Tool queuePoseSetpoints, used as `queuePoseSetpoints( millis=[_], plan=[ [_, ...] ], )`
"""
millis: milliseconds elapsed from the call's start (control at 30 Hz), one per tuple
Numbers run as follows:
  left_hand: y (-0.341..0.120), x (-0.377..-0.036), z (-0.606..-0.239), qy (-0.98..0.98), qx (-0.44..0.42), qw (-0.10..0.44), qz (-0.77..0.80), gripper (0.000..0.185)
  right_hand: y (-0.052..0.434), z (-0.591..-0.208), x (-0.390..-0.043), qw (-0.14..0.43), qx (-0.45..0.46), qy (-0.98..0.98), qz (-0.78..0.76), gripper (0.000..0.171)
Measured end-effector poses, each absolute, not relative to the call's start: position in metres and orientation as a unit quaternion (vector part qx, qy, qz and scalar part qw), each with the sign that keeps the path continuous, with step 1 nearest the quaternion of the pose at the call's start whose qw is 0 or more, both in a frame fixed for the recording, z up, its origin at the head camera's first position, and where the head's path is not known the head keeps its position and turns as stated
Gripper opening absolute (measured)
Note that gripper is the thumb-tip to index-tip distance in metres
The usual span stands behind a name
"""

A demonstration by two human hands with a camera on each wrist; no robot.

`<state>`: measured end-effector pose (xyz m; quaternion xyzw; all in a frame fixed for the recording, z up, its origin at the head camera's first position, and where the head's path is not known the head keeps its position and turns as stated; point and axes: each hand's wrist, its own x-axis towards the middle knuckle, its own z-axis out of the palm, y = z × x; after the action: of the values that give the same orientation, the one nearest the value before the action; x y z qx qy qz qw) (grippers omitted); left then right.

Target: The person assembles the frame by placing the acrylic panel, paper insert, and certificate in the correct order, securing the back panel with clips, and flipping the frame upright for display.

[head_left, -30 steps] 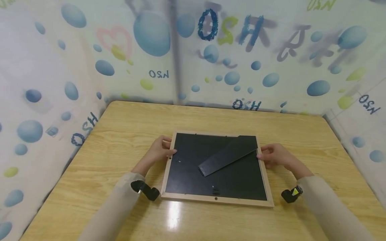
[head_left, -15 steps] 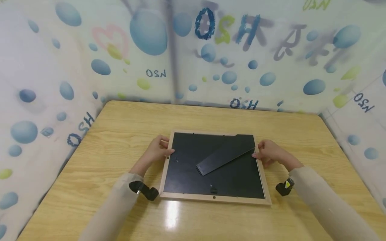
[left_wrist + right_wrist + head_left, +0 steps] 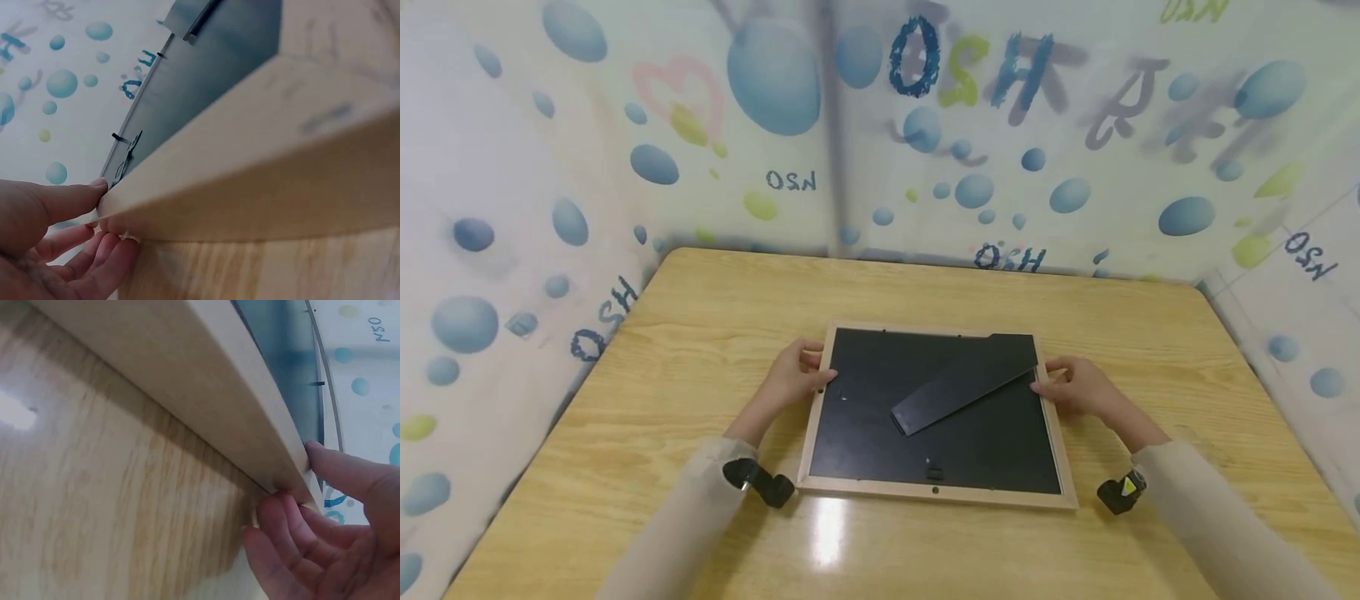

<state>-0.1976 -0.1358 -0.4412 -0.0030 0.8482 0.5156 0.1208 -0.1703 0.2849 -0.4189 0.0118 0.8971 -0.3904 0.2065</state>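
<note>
A picture frame (image 3: 937, 494) with a pale wooden border lies back side up on the table. Its black backing board (image 3: 865, 450) carries a folded black stand leg (image 3: 955, 392) running diagonally toward the upper right corner. My left hand (image 3: 792, 377) grips the left border, thumb on top and fingers at the outer side. On the opposite border my right hand (image 3: 1082, 387) holds the frame the same way. In the left wrist view, a metal hanger (image 3: 128, 156) shows near the thumb. The right wrist view shows curled fingers (image 3: 275, 531) low against the border's outer side.
The wooden table (image 3: 737, 292) extends around the frame on all sides. Behind it and at both sides stand walls of white sheeting (image 3: 880, 125) printed with blue bubbles and letters. A black wrist camera (image 3: 767, 483) sits on each sleeve.
The picture frame stays in place on the table, with both hands on its sides. My right hand and wrist swung slightly inward, then back outward. The head view shifted a little.
</note>
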Motion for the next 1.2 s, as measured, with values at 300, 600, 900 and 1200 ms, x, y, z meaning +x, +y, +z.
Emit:
queuePoseSetpoints(
  millis=[300, 600, 900, 1200],
  plan=[
    [-0.143, -0.184, -0.437, 0.868, 0.046, 0.114, 0.481, 0.054, 0.29, -0.414, -0.154, 0.193, -0.01, 0.893, -0.407, 0.062],
    [-0.141, -0.168, -0.426, 0.898, 0.113, 0.074, 0.419, 0.044, 0.287, -0.403, -0.138, 0.174, -0.038, 0.89, -0.42, 0.054],
    [-0.131, -0.149, -0.413, 0.921, 0.146, 0.043, 0.359, 0.034, 0.267, -0.401, -0.121, 0.212, -0.125, 0.864, -0.439, 0.041],
    [-0.116, -0.131, -0.402, 0.883, 0.252, 0.141, 0.369, 0.015, 0.244, -0.408, -0.106, 0.258, -0.259, 0.833, -0.416, 0.028]
  ],
)
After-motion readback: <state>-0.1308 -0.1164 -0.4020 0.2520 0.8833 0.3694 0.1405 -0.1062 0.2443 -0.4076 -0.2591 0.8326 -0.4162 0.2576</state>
